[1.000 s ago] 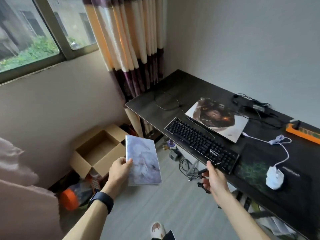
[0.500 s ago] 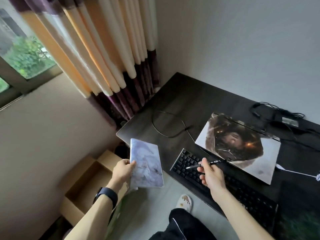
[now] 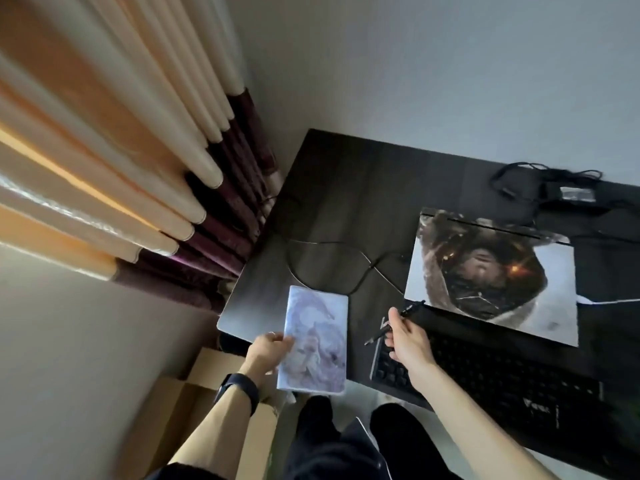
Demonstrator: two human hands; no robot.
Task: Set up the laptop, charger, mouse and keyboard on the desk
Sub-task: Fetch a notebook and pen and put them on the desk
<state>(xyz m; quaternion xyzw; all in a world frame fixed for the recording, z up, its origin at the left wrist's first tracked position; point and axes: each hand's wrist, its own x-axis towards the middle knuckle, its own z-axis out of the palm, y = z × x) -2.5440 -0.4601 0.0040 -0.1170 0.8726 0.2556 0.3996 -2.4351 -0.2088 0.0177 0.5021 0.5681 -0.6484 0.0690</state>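
Observation:
The closed laptop [image 3: 491,275], its lid covered by a printed picture, lies on the dark desk [image 3: 332,188]. In front of it sits the black keyboard [image 3: 502,379], along the desk's near edge. The charger brick [image 3: 575,194] with tangled black cables rests at the back right. My left hand [image 3: 270,348] holds a pale notebook [image 3: 315,337] by its left edge over the desk's front left corner. Over the keyboard's left end, my right hand [image 3: 408,344] grips a black pen [image 3: 394,323]. The mouse is out of view.
A thin black cable [image 3: 325,268] loops across the desk left of the laptop. Striped curtains [image 3: 145,168] hang at the desk's left end. An open cardboard box [image 3: 194,410] stands on the floor below my left arm. My dark-trousered legs are at the bottom.
My view has moved closer and swung over the desk. The notebook in my left hand has come forward over the desk corner. The right hand with the pen stays at the keyboard's left end.

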